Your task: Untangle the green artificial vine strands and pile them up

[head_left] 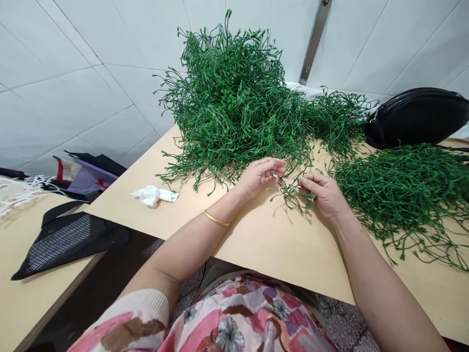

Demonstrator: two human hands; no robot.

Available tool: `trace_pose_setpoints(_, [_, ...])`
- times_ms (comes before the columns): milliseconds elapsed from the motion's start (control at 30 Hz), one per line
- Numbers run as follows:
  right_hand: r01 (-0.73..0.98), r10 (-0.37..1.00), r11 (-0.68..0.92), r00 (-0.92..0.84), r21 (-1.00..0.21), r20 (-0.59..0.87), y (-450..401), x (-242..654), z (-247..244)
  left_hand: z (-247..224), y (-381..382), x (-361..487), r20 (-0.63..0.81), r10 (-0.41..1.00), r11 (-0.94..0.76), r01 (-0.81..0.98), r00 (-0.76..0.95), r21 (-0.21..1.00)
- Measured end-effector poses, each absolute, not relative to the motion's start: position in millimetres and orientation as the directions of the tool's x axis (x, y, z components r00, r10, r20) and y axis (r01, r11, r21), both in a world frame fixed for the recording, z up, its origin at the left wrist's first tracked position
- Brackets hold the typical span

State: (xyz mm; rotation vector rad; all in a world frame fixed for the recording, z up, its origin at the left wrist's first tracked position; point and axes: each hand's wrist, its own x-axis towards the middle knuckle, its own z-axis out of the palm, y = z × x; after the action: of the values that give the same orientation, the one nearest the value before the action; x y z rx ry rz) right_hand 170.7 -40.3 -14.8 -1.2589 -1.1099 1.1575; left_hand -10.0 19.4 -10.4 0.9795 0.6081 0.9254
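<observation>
Pinching with thumb and bent fingers, the right hand (324, 193) gripped a small loose bunch of thin, curly green stems with budded tips (295, 193) low over the pale wood-toned counter (256, 244). Opposite it, the left hand (262, 176) was open, its fingers loosely curved; whether a fingertip touched a stem could not be told. The stems seemed very light and flexible, springy rather than limp, and probably not slippery. Their bent ends looked likely to snag one another, and the little tips seemed the weakest part, so a light pinch partway along the stems probably suited them best. Just beyond the hands spread a tall tangled heap of the same green stems (234, 107), and to the right lay a lower, flatter green pile (406, 186), near a black rounded bag (421, 117).
</observation>
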Motion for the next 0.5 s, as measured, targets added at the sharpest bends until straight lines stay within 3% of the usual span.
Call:
trace_pose_setpoints(167, [0.09,1.0,0.0,0.006,-0.996,0.001,-44.6,160.0,-14.1,-18.9,10.8,0.7,-0.025,0.837,0.147,-0.181,0.546,0.972])
trace_pose_setpoints(300, [0.102,0.999,-0.019,-0.034,-0.995,-0.023,-45.4,160.0,-13.3,-19.2,4.7,5.6,0.051,0.82,0.048,-0.158,0.57,0.986])
trace_pose_setpoints(500, [0.045,0.991,-0.092,-0.097,-0.995,-0.096,-43.3,172.5,-14.0,-9.4,7.2,-1.6,-0.032,0.856,0.102,-0.106,0.516,0.989])
